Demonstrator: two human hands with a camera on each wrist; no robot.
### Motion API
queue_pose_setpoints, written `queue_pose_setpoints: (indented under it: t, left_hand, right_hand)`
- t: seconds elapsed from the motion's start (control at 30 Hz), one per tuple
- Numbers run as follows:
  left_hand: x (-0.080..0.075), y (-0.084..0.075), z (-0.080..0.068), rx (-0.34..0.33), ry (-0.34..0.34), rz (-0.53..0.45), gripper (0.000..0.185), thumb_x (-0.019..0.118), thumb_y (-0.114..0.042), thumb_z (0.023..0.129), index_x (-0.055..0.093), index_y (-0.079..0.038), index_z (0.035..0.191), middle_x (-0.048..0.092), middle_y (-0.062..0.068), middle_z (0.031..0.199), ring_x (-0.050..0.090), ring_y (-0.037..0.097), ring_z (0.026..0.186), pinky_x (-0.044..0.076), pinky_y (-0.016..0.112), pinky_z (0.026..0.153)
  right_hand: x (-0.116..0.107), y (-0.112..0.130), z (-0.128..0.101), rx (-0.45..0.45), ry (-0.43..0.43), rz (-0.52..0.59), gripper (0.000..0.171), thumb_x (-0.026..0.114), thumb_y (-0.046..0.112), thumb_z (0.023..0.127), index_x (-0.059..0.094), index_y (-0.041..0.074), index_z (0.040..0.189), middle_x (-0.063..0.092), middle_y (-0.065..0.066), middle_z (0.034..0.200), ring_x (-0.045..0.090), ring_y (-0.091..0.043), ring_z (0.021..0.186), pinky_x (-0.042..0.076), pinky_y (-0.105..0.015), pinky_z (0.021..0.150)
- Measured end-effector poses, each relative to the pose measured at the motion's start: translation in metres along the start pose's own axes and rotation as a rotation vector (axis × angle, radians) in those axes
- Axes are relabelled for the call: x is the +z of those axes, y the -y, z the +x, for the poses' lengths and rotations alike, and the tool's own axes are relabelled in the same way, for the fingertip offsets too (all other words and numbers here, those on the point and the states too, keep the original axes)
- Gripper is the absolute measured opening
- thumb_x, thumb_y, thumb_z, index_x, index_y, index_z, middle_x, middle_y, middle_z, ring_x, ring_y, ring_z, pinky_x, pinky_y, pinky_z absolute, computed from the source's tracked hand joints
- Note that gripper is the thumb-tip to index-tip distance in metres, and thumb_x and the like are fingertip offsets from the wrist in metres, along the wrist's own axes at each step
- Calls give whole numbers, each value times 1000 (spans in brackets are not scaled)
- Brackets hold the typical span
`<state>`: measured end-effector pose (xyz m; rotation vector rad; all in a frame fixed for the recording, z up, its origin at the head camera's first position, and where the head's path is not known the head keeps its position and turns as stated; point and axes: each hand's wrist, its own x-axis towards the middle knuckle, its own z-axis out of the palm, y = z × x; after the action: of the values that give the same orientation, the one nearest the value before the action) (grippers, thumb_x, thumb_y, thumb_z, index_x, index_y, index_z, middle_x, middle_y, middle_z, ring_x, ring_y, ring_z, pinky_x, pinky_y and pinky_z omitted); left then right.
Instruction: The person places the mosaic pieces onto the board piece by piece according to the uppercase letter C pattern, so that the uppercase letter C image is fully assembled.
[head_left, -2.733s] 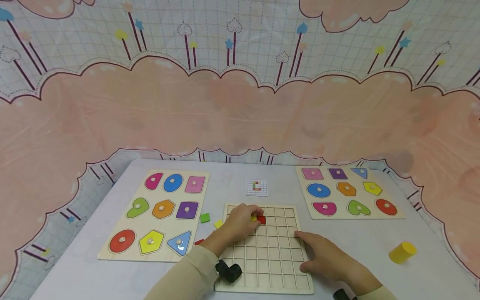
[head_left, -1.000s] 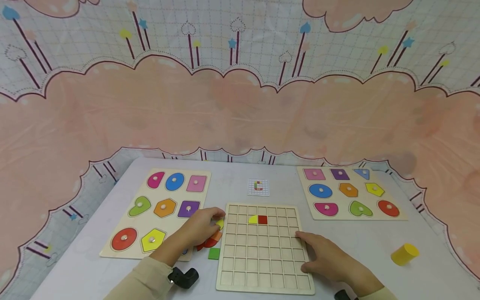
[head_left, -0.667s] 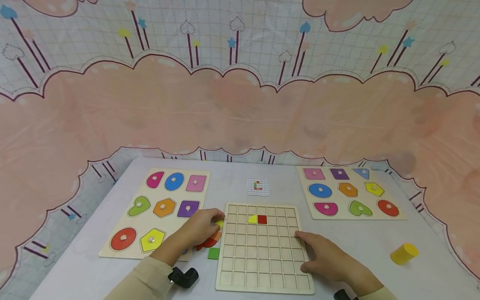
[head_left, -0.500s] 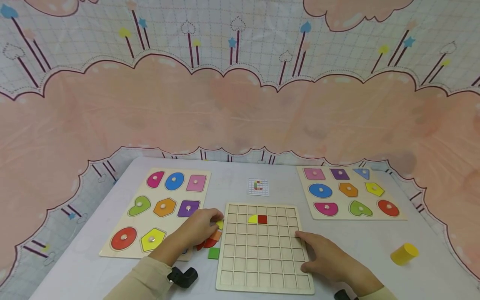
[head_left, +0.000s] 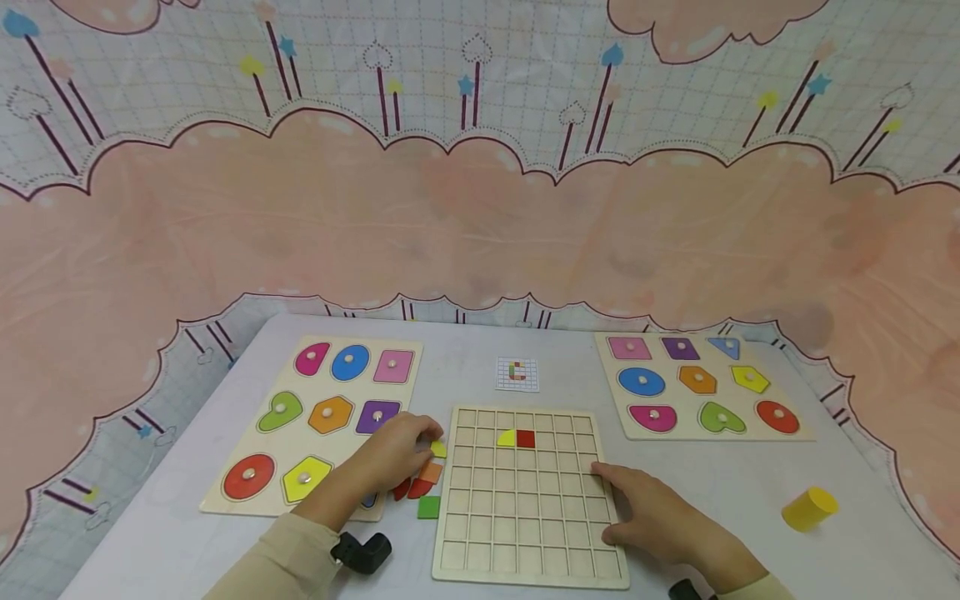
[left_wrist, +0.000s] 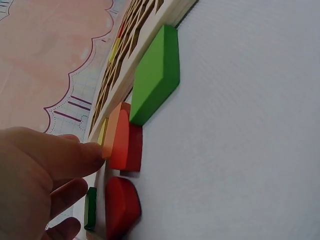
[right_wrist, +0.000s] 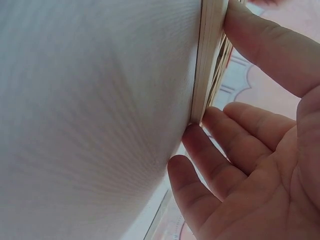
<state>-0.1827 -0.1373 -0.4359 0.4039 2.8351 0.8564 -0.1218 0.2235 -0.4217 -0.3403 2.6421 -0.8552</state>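
My left hand (head_left: 397,450) hovers left of the wooden grid board (head_left: 551,533), fingers loosely bent, thumb tip close to a yellow piece (head_left: 438,450). Nearby on the table lie an orange piece (head_left: 431,472), two red rounded pieces (left_wrist: 122,207) and a green square (head_left: 428,507). A dark green piece (left_wrist: 90,208) shows beyond my fingers in the left wrist view. A yellow quarter-round (head_left: 507,437) and a red square (head_left: 526,439) sit side by side in the board's grid. My right hand (head_left: 648,512) touches the board's right edge with thumb and fingertips spread.
Knobbed shape puzzles stand at the left (head_left: 255,442) and the back right (head_left: 705,427). Behind the grid board lies a small pattern card (head_left: 517,375). A yellow cylinder (head_left: 810,508) is on the table at the right. A printed cloth (head_left: 480,225) hangs behind.
My left hand has left the grid board, where the yellow quarter-round now sits beside the red square, and moved left to the loose pieces. Lately it has drawn slightly back from the yellow piece.
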Motion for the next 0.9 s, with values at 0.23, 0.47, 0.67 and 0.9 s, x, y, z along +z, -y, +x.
queue_pose_setpoints:
  t: [0.23, 0.47, 0.67, 0.9]
  left_hand:
    - [0, 1, 1, 9, 1, 16, 23, 73, -6, 89, 71, -9, 112, 65, 1, 107, 57, 23, 106, 51, 44, 96]
    - [-1, 2, 2, 1, -41, 11, 23, 74, -9, 89, 70, -10, 112, 66, -1, 106, 58, 20, 102, 52, 41, 95]
    - [-4, -5, 5, 1, -59, -9, 23, 74, -12, 90, 70, -13, 113, 65, 0, 106, 56, 19, 99, 55, 39, 91]
    - [-2, -16, 8, 54, -41, 0, 23, 73, -11, 90, 70, -11, 113, 65, 2, 108, 59, 22, 104, 55, 40, 91]
  right_hand:
    - [0, 0, 2, 7, 2, -12, 81, 89, 18, 72, 52, 4, 143, 52, -17, 144, 43, -43, 135, 32, -61, 109]
    - [0, 0, 1, 5, -5, -29, 80, 89, 18, 72, 53, 4, 142, 52, -17, 143, 43, -42, 134, 32, -61, 110]
    - [0, 0, 1, 7, -6, -37, 80, 89, 19, 72, 53, 5, 142, 52, -17, 143, 44, -42, 133, 32, -61, 109]
    - [1, -2, 0, -13, -4, -31, 80, 89, 18, 72, 52, 3, 142, 52, -18, 143, 43, -43, 133, 31, -61, 110]
